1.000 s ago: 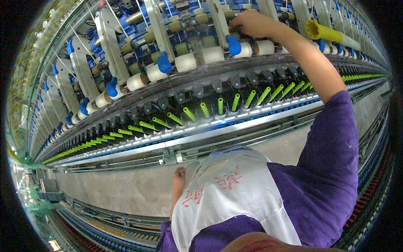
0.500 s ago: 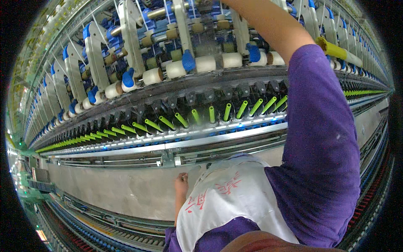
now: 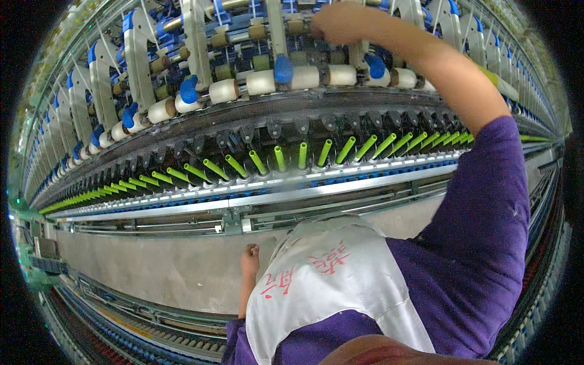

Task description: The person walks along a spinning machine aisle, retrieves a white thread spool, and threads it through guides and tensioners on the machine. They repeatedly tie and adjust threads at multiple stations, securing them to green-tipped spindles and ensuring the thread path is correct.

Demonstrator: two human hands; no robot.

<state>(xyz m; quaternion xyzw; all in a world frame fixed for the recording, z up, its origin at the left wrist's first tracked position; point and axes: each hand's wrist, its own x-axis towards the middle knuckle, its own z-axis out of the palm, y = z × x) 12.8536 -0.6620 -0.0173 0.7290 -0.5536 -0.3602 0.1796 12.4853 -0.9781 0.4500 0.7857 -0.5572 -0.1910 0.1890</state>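
My right hand (image 3: 339,23) is up at the spinning frame's drafting section, among the grey arms (image 3: 278,27) and the small rollers. Motion smears its fingers, so I cannot tell whether they hold anything. Below it run white rollers (image 3: 305,78) with blue knobs (image 3: 283,68) in front of some of them. My left hand (image 3: 250,253) hangs low beside my white apron (image 3: 340,274), its fingers curled closed. What it may hold is hidden. Under the rollers stands a long row of bright green tubes (image 3: 303,156) on spindles.
A metal rail (image 3: 328,192) runs along the machine's front below the tubes. Under my right forearm a thick yellow-green roll (image 3: 500,84) lies partly hidden. Behind me, another machine row (image 3: 146,331) borders the grey floor (image 3: 164,267).
My right hand has come into view at the top, with the forearm lower and farther right. The view has shifted slightly; my left hand stays low with its fingers curled.
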